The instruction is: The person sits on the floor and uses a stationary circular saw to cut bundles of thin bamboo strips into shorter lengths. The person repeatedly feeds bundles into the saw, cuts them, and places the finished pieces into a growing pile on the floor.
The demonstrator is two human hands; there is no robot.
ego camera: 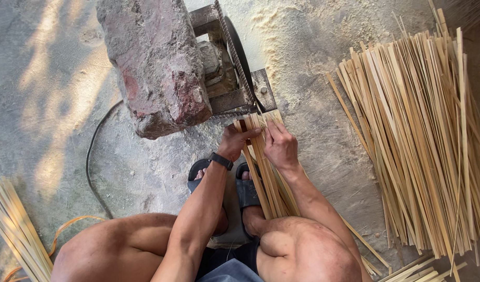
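Left hand: the left hand [234, 142], wearing a black wristwatch [220, 161], is closing around the near end of a bundle of bamboo strips [266, 172] at the centre of the frame, fingers wrapping over the left edge of the bundle.
Right hand: the right hand [280, 147] is pressing on the same bundle from the right side, fingers lying flat over the strips and gripping them against the left hand.
Bundle: the strips are running from the person's right knee at the lower centre up to the cutting machine [235, 73], their far ends lying just beside the machine's black wheel [240, 52].
Machine: it is sitting at the upper centre, with a large reddish stone block [156, 62] resting on its left part.
Sawdust: pale sawdust [302, 31] is lying on the concrete floor [47, 104] to the upper right of the machine.
Right pile: a big loose pile of bamboo strips [422, 141] is filling the right side of the frame, well apart from the hands.
Left pile: a smaller stack of strips [15, 230] is lying in the lower left corner.
Cable: a dark cable [91, 162] is curving across the floor left of the machine.
Feet: the person is squatting, with dark sandals [240, 188] under the held bundle.
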